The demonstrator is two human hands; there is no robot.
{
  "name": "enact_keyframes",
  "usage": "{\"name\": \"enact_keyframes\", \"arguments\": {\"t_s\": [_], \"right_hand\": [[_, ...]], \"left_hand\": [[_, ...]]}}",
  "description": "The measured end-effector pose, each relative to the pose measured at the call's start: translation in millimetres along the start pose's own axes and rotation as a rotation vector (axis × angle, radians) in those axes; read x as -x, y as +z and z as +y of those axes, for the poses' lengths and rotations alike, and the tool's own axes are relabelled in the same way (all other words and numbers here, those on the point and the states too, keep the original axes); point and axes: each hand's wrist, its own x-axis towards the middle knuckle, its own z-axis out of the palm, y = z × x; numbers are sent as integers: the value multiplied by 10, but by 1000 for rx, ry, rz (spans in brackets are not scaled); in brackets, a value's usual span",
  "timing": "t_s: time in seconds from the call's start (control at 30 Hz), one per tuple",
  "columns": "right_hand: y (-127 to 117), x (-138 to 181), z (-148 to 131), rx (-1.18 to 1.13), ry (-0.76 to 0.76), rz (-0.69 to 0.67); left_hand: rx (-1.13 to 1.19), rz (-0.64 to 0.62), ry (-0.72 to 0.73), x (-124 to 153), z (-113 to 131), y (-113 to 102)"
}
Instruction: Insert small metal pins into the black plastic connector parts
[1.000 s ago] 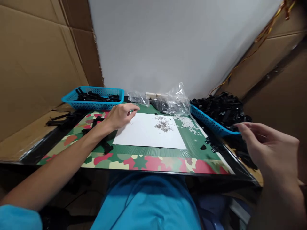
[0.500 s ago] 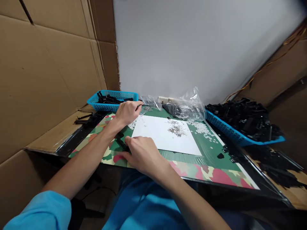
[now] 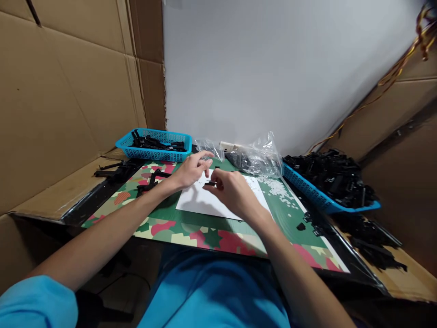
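Observation:
Over the white sheet (image 3: 205,205), my right hand (image 3: 234,189) pinches a small black plastic part (image 3: 210,183) between thumb and fingers. My left hand (image 3: 193,170) is just to its left, fingers apart and pointing toward the right hand, with nothing visible in them. Left of the sheet, beside my left wrist, lie black plastic pieces (image 3: 150,184) on the green and camouflage-patterned mat (image 3: 177,227). Small white discs (image 3: 278,189) are scattered to the right of the sheet. My right hand hides much of the sheet.
A blue basket (image 3: 155,155) with black parts stands at the back left. Another blue basket (image 3: 307,189) on the right is heaped with black parts. Clear plastic bags (image 3: 256,159) lie against the wall. More black parts (image 3: 370,246) rest on the cardboard at right.
My right hand has risen from the mat's front left to above the sheet, with a black part in its pinch. My left hand has come slightly right and lower, and its fingers have opened.

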Motion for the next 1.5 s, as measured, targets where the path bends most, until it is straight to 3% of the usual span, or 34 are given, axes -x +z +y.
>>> {"name": "enact_keyframes", "arguments": {"t_s": [0.1,0.17,0.3,0.4,0.53,0.8,1.2,1.5], "right_hand": [[-109,-184,208,-14,-6,56],[-135,-277,324,-63,4,58],[-98,-341,549,-250,-30,7],[11,-327,705,-298,-5,46],[254,-368,795,-183,45,-26],[593,-503,665,-103,122,-118],[749,-626,757,-127,132,-202],[728,-622,641,-103,229,-144]], "left_hand": [[314,-184,-72,14,54,122],[482,-228,-99,16,62,180],[693,-128,-224,-19,14,207],[760,6,-275,-61,-26,170],[803,140,-250,-94,-26,102],[808,149,-229,-86,-56,86],[732,135,-228,-70,-114,94],[701,134,-241,-85,-173,102]]}}
